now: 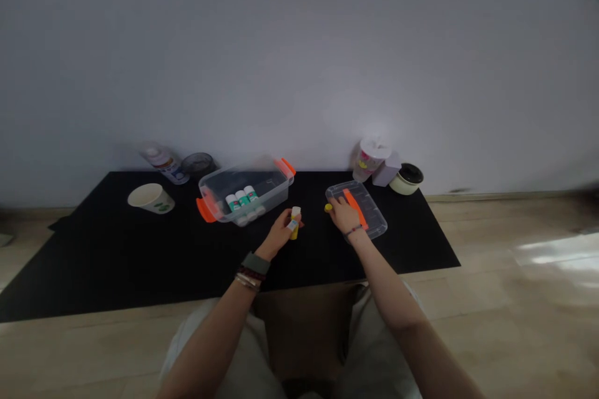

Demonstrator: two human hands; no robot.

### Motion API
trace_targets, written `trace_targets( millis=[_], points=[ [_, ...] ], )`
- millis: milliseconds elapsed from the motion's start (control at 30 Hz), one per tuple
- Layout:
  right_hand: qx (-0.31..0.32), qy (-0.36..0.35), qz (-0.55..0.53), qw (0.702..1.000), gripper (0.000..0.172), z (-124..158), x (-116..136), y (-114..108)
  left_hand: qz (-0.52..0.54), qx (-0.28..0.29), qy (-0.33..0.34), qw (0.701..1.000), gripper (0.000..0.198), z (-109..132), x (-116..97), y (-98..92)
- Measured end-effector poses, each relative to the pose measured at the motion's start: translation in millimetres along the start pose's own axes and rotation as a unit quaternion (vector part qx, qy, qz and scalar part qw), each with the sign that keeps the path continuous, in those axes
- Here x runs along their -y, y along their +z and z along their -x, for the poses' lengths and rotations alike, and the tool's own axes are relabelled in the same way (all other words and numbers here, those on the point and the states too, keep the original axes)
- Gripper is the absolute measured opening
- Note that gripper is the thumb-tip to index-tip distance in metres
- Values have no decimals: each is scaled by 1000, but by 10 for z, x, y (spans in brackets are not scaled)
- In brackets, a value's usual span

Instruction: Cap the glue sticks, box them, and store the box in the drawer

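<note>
My left hand (281, 229) is closed around a yellow-and-white glue stick (295, 232), held upright over the table in front of the clear box. To the right, my right hand (344, 215) reaches over a clear lid (374, 215) with an orange clip. Its fingertips are at a small round yellow cap (328, 207), which they appear to pinch. Inside the clear plastic box (276, 199) with orange handles lie several white-and-green glue sticks (242, 198), side by side.
On the black table (196, 262), a paper cup (150, 198) stands at the left. Behind it are a leaning spray bottle (166, 165) and a dark bowl (199, 165). At the back right stand a lidded plastic cup (368, 159), a pale purple box (386, 170) and a cream bowl (405, 182).
</note>
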State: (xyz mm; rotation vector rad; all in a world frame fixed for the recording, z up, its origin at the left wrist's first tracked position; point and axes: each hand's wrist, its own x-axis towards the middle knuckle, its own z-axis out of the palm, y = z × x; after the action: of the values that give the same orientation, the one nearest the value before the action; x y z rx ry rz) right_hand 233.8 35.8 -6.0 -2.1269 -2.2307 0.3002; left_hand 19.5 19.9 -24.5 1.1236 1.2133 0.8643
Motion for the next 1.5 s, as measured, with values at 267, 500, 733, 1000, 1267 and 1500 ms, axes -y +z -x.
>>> trace_targets(
  millis=[267, 500, 733, 1000, 1267, 1500],
  points=[
    [54, 2, 56, 997, 43, -41, 45, 140, -18, 1, -16, 1000, 55, 15, -12, -23],
    [57, 20, 5, 998, 27, -102, 6, 211, -21, 9, -20, 1000, 49, 14, -34, -54],
    [14, -24, -422, 906, 26, -135, 5, 251, -42, 40, 9, 998, 44, 66, -68, -43],
    [46, -107, -568, 815, 38, -57, 93, 206, -73, 83, 27, 993, 50, 83, -126, -26],
    [74, -138, -530, 834, 39, 8, 114, 148, -52, 165, 5, 985, 59, 115, -70, -78],
    [31, -210, -421, 882, 40, 191, 195, -116, 53, 239, -14, 969, 58, 223, -119, -10]
  ],
)
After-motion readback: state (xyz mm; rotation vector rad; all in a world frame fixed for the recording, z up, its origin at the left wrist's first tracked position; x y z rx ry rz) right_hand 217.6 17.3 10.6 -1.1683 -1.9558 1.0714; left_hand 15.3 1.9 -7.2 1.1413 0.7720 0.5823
